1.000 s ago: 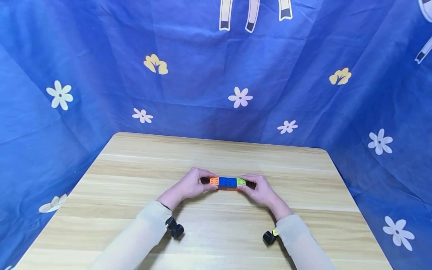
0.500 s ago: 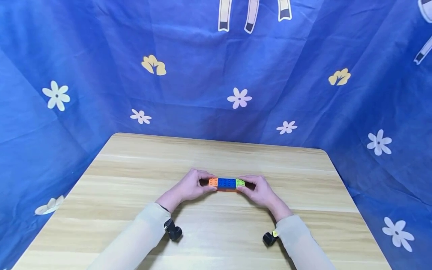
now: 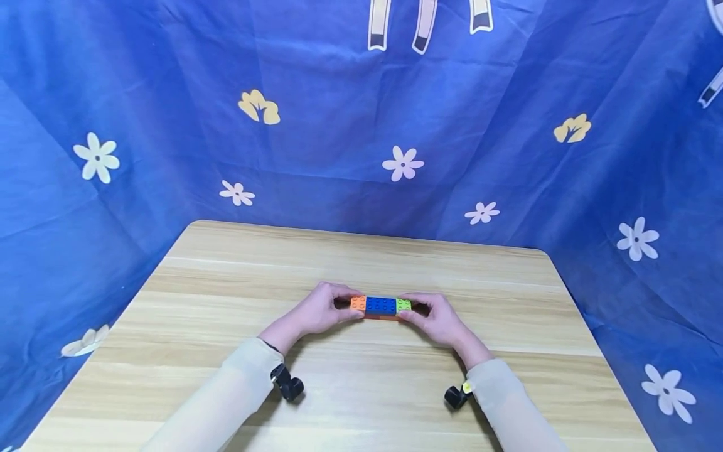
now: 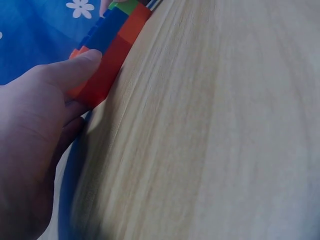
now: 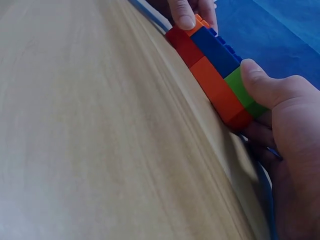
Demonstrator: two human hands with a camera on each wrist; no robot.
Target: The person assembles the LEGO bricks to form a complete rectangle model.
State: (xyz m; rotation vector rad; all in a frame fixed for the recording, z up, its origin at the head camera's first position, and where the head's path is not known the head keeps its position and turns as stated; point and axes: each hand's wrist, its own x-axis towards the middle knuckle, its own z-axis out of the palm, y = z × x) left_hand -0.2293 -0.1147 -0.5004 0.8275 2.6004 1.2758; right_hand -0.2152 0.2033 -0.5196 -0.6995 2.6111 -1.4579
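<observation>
Toy building bricks form a two-layer block on the table. Its top row has a small orange brick (image 3: 358, 303) at the left, a blue brick (image 3: 381, 306) in the middle and a small green brick (image 3: 403, 304) at the right. Below them, in the right wrist view, lie a red brick (image 5: 184, 46) and an orange-red brick (image 5: 215, 86), end to end. My left hand (image 3: 321, 310) pinches the left end between thumb and fingers. At the right end, my right hand (image 3: 437, 319) grips the green brick's side with its thumb, the fingers behind partly hidden.
The wooden table (image 3: 367, 389) has rounded far corners. Blue cloth (image 3: 316, 144) with flowers hangs behind it and along both sides. A small black camera is strapped at each wrist, one by the left sleeve (image 3: 226, 389) and one by the right sleeve (image 3: 508, 402).
Both hands keep their hold on the ends of the brick block, which stays in place. The head view has shifted slightly.
</observation>
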